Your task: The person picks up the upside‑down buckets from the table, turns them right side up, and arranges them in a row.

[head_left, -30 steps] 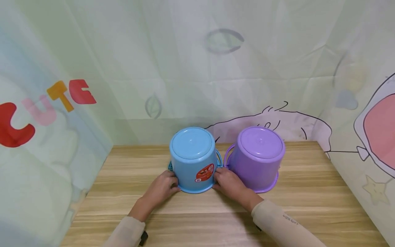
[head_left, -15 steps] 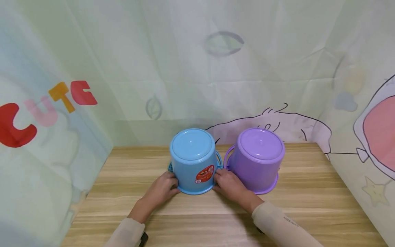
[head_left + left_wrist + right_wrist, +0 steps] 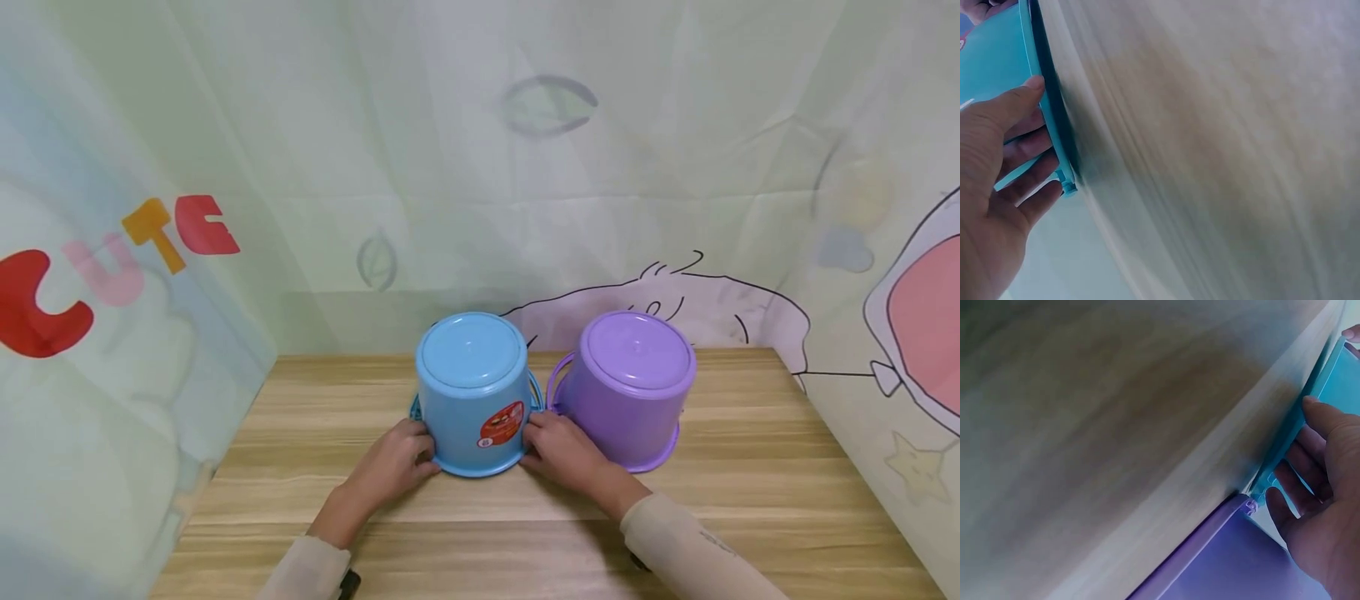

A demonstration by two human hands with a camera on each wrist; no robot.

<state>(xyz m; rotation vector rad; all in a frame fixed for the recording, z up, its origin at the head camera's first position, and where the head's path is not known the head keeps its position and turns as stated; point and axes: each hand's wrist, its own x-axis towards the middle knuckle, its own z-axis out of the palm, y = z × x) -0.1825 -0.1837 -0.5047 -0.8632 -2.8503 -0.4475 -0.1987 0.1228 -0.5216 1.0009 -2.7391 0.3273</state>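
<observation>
Nothing on the table (image 3: 450, 533) has visibly moved; only the head view has shifted slightly. From left to right: the left hand (image 3: 390, 462), its fingers bent, grips the rim of an upside-down blue bucket (image 3: 461, 425) on the table; the right hand (image 3: 564, 452) grips its other side likewise; just beside stands an upside-down purple bucket (image 3: 622, 425).

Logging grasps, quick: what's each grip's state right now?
Left grip: holding the blue bucket at its left side.
Right grip: holding the blue bucket at its right side.
</observation>
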